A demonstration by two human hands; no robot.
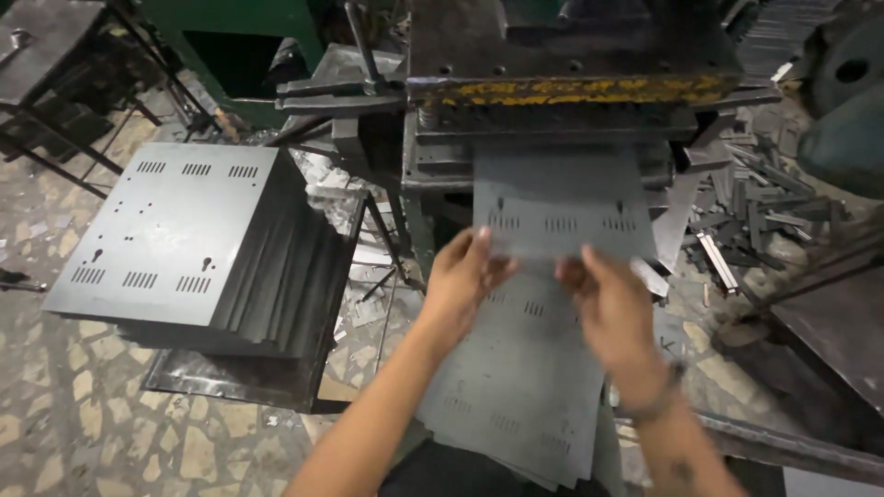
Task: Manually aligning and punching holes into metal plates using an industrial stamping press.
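Note:
A grey metal sheet (562, 207) with rows of punched slots sticks out of the press machine (562, 87) in front of me. My left hand (465, 276) grips its near left edge and my right hand (608, 299) grips its near right edge; both look blurred. Under my hands lies a pile of similar grey punched sheets (516, 387), reaching toward me.
A tall stack of punched grey sheets (175, 239) rests on a low stand at the left. Metal strips and offcuts (755, 207) are heaped at the right of the press. The floor (74, 423) is stone mosaic. A dark metal frame (55, 92) stands at far left.

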